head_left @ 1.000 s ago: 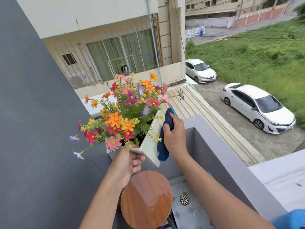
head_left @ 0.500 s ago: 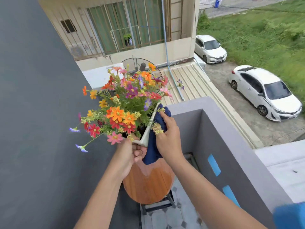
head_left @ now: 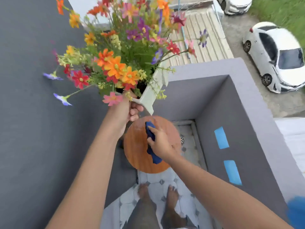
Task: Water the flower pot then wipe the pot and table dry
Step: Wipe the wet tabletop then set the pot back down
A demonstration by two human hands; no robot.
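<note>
A white square flower pot [head_left: 151,95] full of orange, red, pink and purple flowers [head_left: 118,63] is held up in the air, tilted, by my left hand [head_left: 127,111], which grips its near corner. Below it stands a small round wooden table [head_left: 137,146] with a glossy top. My right hand [head_left: 160,142] presses a dark blue cloth [head_left: 151,131] flat on the tabletop, right of its middle. The pot's lower part is hidden behind my left hand and the flowers.
A dark grey wall [head_left: 33,129] runs along the left. A grey balcony parapet [head_left: 247,129] with two blue tape strips [head_left: 222,138] closes the right and far sides. My bare feet [head_left: 156,194] stand on a tiled floor with a drain [head_left: 181,140]. White cars [head_left: 277,55] are parked far below.
My right hand has left the pot's side and brought the blue cloth down onto the tabletop. My left hand keeps the pot raised. The view has tipped downward.
</note>
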